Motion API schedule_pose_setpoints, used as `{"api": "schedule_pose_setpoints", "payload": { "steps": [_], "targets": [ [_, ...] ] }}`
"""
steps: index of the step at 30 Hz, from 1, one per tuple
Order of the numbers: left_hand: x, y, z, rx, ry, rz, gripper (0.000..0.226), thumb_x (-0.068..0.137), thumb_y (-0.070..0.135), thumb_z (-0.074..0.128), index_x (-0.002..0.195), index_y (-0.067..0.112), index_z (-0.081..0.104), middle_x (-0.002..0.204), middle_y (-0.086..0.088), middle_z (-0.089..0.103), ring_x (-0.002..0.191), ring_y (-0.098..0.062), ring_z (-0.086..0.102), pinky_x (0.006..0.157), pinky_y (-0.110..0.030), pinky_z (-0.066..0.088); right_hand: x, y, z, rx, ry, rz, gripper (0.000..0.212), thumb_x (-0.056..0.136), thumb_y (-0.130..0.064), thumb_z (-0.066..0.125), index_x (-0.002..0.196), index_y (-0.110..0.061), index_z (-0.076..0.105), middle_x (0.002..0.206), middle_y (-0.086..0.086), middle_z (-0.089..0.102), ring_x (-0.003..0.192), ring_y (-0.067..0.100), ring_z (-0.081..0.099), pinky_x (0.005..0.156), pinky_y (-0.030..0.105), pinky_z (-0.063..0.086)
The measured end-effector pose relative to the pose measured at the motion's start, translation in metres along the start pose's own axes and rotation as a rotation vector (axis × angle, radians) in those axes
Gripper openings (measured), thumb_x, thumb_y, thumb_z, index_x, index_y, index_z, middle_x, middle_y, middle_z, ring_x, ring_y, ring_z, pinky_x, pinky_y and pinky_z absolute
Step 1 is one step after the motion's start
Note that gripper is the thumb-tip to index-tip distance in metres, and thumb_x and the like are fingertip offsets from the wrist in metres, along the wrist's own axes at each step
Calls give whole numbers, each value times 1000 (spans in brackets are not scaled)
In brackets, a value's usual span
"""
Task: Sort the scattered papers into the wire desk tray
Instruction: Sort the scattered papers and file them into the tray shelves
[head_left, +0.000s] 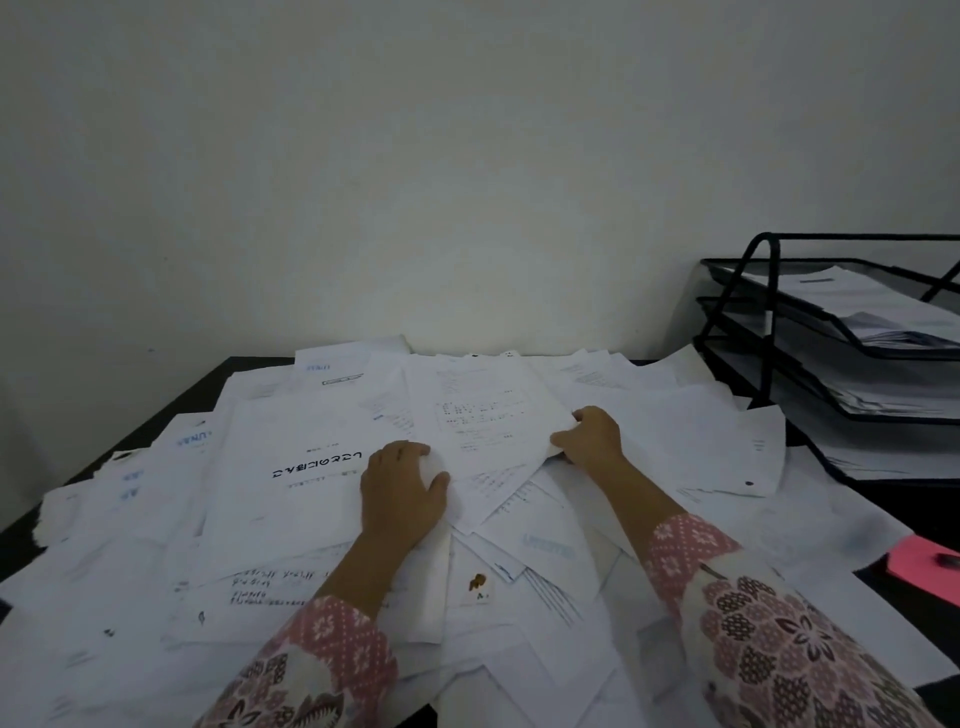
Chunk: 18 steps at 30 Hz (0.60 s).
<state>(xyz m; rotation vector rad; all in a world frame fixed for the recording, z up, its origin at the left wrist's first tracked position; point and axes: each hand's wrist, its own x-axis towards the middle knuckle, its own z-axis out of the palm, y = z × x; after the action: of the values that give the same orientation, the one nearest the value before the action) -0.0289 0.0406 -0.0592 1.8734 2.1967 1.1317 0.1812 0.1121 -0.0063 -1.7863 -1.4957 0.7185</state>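
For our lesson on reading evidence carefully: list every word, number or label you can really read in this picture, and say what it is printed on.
Nothing can be quoted with certainty.
Bold heading on the large sheet under the left hand: upside down, not legible.
Blue logos on the left sheets: inverted and blurred.
Print on the sheet gripped by the right hand: too small.
Papers in the wire desk tray: unreadable.

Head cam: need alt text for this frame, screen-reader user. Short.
A person's two hands work a heap of scattered white papers on a dark desk: the right hand pinches the edge of a printed sheet while the left hand rests on the pile. A black three-tier wire desk tray, already holding papers, stands at the right.
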Motion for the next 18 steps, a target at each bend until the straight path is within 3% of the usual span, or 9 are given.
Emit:
{"api": "schedule_pose_setpoints", "payload": {
  "steps": [3, 6, 9, 12, 14, 16, 18],
  "targets": [
    [6, 4, -4, 30, 20, -178, 60, 83, 38, 64, 134, 12, 44, 142, -13, 37, 134, -29, 26, 110, -40, 24, 1, 1, -6, 27, 22, 16, 31, 81, 2, 61, 112, 4, 55, 113, 18, 58, 101, 32, 58, 81, 43, 55],
    [16, 8, -11, 142, -23, -345, 72, 86, 52, 54, 138, 8, 32, 144, -19, 28, 136, -33, 20, 110, -43, 19, 0, 4, -20, -2, 46, 3, 38, 83, 2, 59, 120, 1, 51, 120, 18, 54, 106, 33, 55, 79, 38, 55],
    [26, 12, -11, 201, -102, -374, 79, 84, 61, 51, 138, 8, 29, 142, -20, 31, 133, -34, 24, 108, -42, 21, -2, 9, -32, -27, 39, 11, 39, 83, 2, 60, 121, 0, 51, 124, 18, 55, 110, 32, 55, 78, 30, 48],
    [33, 15, -10, 219, -140, -343, 72, 85, 55, 54, 136, 10, 32, 139, -16, 36, 130, -33, 29, 106, -41, 24, -8, 14, -43, 220, -115, 141, 41, 81, 11, 60, 118, -2, 47, 120, 20, 54, 78, 31, 64, 56, 30, 58],
    [36, 15, -12, 213, -140, -313, 68, 84, 46, 59, 136, 12, 33, 138, -13, 40, 129, -32, 32, 104, -40, 27, -14, 17, -51, 383, -260, 207, 47, 82, 14, 59, 123, -1, 40, 118, 25, 53, 65, 31, 65, 45, 29, 55],
    [37, 14, -15, 136, -136, -271, 67, 84, 35, 64, 138, 13, 31, 138, -12, 42, 127, -31, 36, 102, -40, 32, -18, 21, -57, 343, -340, 202, 43, 84, 9, 60, 122, 2, 41, 105, 30, 61, 59, 29, 67, 47, 29, 56],
    [37, 15, -18, -2, -135, -227, 67, 83, 18, 66, 140, 13, 30, 137, -13, 42, 125, -31, 40, 100, -38, 36, -19, 24, -61, 208, -300, 144, 33, 85, 1, 63, 114, 5, 48, 82, 24, 67, 47, 21, 65, 47, 26, 55]
  ]
}}
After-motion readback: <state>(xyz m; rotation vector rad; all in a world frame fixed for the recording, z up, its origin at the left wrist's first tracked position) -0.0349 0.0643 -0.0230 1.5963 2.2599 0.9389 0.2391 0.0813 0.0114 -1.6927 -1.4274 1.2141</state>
